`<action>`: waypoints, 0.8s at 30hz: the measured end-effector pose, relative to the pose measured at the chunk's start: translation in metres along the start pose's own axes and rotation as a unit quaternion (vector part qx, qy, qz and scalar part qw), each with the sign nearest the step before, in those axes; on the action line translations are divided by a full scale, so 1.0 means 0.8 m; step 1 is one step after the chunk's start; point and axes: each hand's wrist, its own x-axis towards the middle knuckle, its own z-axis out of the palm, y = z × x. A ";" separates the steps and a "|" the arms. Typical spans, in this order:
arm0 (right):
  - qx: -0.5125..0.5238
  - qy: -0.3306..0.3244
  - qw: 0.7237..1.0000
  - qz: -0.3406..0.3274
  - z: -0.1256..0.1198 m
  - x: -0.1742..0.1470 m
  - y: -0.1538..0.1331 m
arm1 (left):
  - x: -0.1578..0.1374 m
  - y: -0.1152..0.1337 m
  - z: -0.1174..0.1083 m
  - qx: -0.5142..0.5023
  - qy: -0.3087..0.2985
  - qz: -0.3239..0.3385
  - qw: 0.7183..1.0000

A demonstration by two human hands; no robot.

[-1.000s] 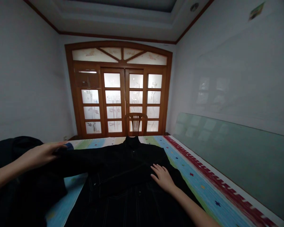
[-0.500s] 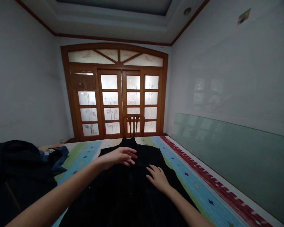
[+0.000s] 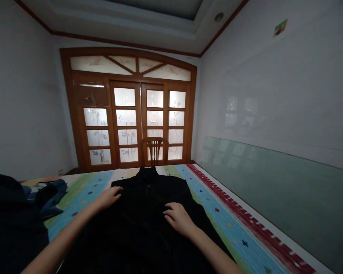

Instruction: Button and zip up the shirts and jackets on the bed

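A black jacket (image 3: 148, 224) with a stand-up collar lies spread out, its collar pointing away from me and a small zip pull near the neck. My left hand (image 3: 110, 196) rests at the jacket's left shoulder edge, fingers stretched out and holding nothing. On the right half of the chest, my right hand (image 3: 178, 219) lies palm down with its fingers apart. The jacket's lower part is too dark to make out in detail.
Beneath the jacket is a striped, patterned sheet (image 3: 217, 209). A pile of dark clothes (image 3: 11, 217) sits at the left, beside some blue garments (image 3: 53, 194). A wooden chair (image 3: 154, 142) stands past the far edge, before glazed wooden doors (image 3: 125, 125). A greenish panel (image 3: 268, 182) runs along the right wall.
My left hand has moved left from the jacket's upper middle to its left shoulder. My right hand stays on the chest, slightly shifted. The view has turned a little to the right.
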 end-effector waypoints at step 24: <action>0.580 -0.284 0.762 0.051 -0.055 -0.018 -0.077 | -0.031 -0.035 0.083 0.070 0.045 -0.062 0.995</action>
